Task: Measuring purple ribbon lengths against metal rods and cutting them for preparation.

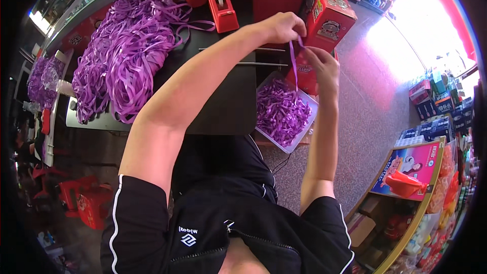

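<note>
My left hand [285,28] reaches across the dark table, its fingers pinched on a narrow purple ribbon [293,61]. The ribbon's loose length hangs down from there over a clear plastic bin [290,150]. Close beside it on the right, my right hand [324,68] also has its fingertips closed on the ribbon; the exact grip is small and partly hidden. Many short purple ribbon pieces [281,111] fill the bin, below and between my hands. On the table's left side lies a big tangled heap of long purple ribbons [127,56].
A red tape dispenser [223,12] sits on the table [228,101] beyond my left forearm. Two thin metal rods [269,64] stick out past the table's right edge. A red carton [331,18] stands behind my hands. Shelves and a display case [413,170] line the right.
</note>
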Motion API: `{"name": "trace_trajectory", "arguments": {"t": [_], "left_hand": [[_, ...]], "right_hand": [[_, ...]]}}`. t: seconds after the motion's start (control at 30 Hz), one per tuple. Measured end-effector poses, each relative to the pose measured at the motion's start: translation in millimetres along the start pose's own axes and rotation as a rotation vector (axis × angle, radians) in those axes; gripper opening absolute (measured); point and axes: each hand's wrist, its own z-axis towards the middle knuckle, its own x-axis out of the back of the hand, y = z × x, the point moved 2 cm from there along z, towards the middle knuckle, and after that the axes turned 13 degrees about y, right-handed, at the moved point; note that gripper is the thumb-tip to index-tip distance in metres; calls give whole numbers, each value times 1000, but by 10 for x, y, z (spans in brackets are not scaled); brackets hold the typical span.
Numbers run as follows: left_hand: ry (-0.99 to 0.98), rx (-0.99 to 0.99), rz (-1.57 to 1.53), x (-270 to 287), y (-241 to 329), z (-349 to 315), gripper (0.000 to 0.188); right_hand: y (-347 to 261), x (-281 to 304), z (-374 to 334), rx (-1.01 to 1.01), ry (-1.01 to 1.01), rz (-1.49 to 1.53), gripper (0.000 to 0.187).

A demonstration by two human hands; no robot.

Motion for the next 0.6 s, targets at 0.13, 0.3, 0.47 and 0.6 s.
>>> {"name": "trace_trajectory", "arguments": {"t": [0.13, 0.3, 0.47, 0.6], "left_hand": [[-18, 17, 249, 137, -405, -104, 27], [223, 12, 243, 234, -662, -598, 28], [403, 160, 141, 144, -339, -852, 18], [426, 144, 105, 99, -301, -856, 18]], "right_hand": [[409, -418, -1, -318, -231, 441, 21], [616, -596, -166, -420, -170, 657, 21], [774, -621, -228, -415, -152, 739, 20], [788, -731, -297, -413, -173, 769, 21]]}}
